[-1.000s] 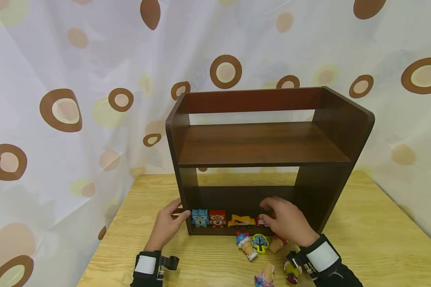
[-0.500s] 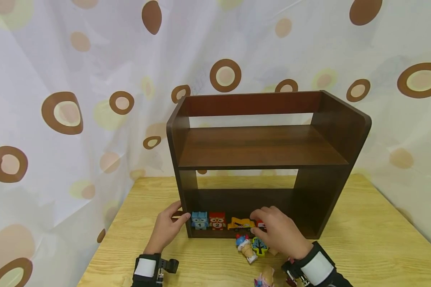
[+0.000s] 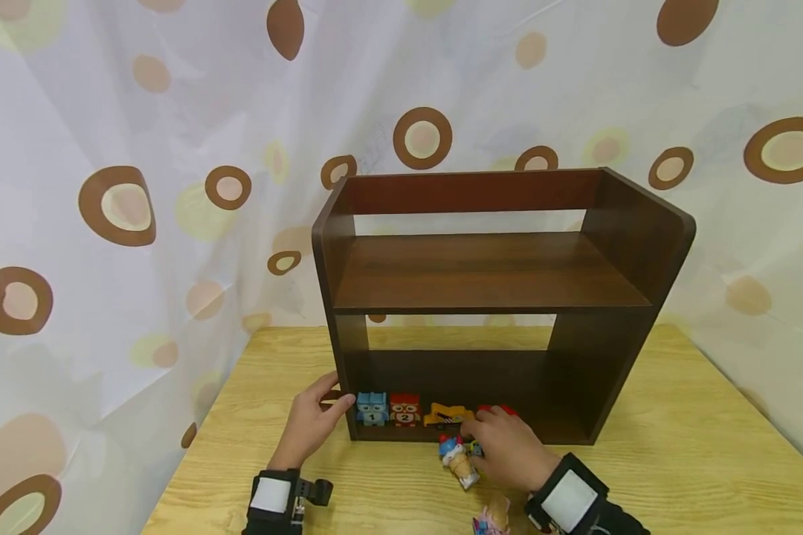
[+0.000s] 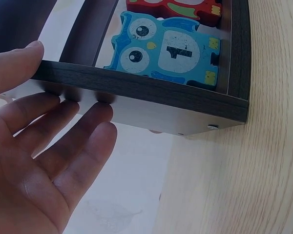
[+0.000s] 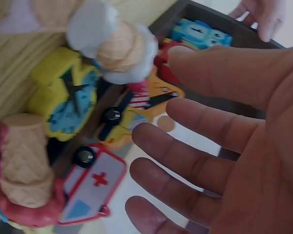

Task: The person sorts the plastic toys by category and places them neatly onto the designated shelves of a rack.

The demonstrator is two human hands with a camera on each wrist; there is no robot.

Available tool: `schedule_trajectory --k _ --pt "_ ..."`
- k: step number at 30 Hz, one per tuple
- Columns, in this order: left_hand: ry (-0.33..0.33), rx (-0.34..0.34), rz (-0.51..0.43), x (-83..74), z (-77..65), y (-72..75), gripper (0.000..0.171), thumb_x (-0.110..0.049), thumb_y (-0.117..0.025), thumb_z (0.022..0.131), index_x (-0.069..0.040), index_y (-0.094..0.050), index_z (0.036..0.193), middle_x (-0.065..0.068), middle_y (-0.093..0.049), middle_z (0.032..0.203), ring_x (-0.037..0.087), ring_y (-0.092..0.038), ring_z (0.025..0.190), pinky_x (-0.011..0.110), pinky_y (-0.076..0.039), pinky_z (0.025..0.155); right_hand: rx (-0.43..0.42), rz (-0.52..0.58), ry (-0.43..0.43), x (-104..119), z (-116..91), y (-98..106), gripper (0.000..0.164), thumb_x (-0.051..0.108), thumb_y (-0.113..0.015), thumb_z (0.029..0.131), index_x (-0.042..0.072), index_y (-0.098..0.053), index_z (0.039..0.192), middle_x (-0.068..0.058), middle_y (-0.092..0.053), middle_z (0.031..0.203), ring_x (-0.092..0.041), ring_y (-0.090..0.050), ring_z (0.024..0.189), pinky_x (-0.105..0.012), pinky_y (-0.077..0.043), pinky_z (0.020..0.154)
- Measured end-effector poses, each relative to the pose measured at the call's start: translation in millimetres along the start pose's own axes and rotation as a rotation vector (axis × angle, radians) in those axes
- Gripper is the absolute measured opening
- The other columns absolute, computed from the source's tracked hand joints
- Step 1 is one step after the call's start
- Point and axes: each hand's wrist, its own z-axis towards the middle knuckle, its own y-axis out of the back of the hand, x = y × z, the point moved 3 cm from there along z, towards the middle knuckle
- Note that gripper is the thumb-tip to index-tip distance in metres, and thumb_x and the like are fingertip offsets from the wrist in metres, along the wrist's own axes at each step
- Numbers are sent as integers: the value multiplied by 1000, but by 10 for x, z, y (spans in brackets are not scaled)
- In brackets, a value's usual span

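Observation:
My left hand (image 3: 314,420) grips the left side panel of a dark brown wooden shelf (image 3: 488,271); in the left wrist view its thumb lies on the front edge and the fingers touch the outer face. My right hand (image 3: 511,453) reaches over toys before the lower compartment, its fingers extended and holding nothing in the right wrist view. Near its fingertips are an ice-cream cone toy (image 5: 119,53), a yellow-rimmed tree toy (image 5: 63,92) and a toy ambulance (image 5: 95,183). On the lower shelf stand a blue owl block (image 3: 372,409), a red owl block (image 3: 404,409) and a yellow toy truck (image 3: 447,414).
Another cone toy (image 3: 495,516) lies on the light wood table (image 3: 381,483) near the front. A red-and-tan cone toy (image 5: 27,165) shows beside the ambulance in the right wrist view. A spotted curtain (image 3: 174,223) hangs behind the shelf.
My right hand has moved left and down, from beside the ambulance on the lower shelf to over the tree toy in front. My left hand has stayed on the side panel.

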Motion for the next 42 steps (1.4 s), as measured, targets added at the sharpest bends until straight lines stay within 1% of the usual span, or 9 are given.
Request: schedule_trajectory --k 5,9,13,17,20,24,32,38,42 --pt "16 7 -11 -14 7 7 46 -22 -68 94 -22 -59 139 7 -63 137 28 -69 109 39 -60 89 58 4 -44 -76 37 -100 26 10 -80 78 10 -71 102 -4 -67 93 -22 -58 82 -40 -52 66" --pt "11 8 -13 -18 1 11 46 -22 -68 94 -20 -59 139 8 -63 137 29 -69 109 40 -61 88 103 8 -92 -135 65 -156 30 10 -81 76 7 -71 104 -7 -67 98 -27 -60 89 -47 -54 73" --pt "11 13 -6 -28 8 10 46 -22 -68 94 -18 -59 139 8 -64 136 29 -69 109 40 -60 88 149 0 -147 -174 84 -186 34 11 -82 75 4 -70 107 -12 -66 105 -31 -60 96 -52 -54 81" --pt "22 11 -4 -23 15 13 46 -21 -68 94 -18 -59 139 8 -64 136 29 -69 109 41 -60 89 204 -28 -173 -181 103 -207 39 11 -82 75 2 -70 110 -17 -65 115 -37 -60 106 -56 -53 91" --pt "10 8 -1 -18 13 13 46 -21 -68 94 -17 -59 139 9 -64 135 30 -69 109 41 -61 88 238 -43 -187 -177 105 -224 41 11 -82 74 2 -70 112 -19 -63 123 -41 -59 113 -60 -51 95" --pt "-3 8 1 -10 12 10 46 -22 -68 94 -17 -59 139 9 -64 135 30 -70 108 40 -61 87 248 -52 -195 -178 97 -245 42 12 -84 73 2 -70 111 -19 -62 124 -42 -58 115 -64 -50 94" --pt "18 13 -4 -6 3 21 45 -21 -68 94 -19 -60 138 8 -65 135 29 -69 109 40 -61 88 224 -64 -175 -204 96 -305 40 12 -85 71 0 -69 105 -16 -63 113 -37 -60 105 -63 -53 88" --pt "20 13 -14 -15 8 22 45 -21 -68 94 -20 -60 138 7 -64 135 28 -69 108 40 -61 88 206 -64 -153 -230 94 -303 46 14 -86 68 -2 -68 107 -16 -62 113 -36 -59 104 -60 -53 88" --pt "20 12 -10 -12 12 16 45 -21 -68 94 -20 -60 138 7 -65 134 28 -69 108 40 -61 88 235 -63 -159 -244 89 -284 55 19 -88 65 -3 -67 111 -17 -61 119 -38 -58 110 -62 -51 91"
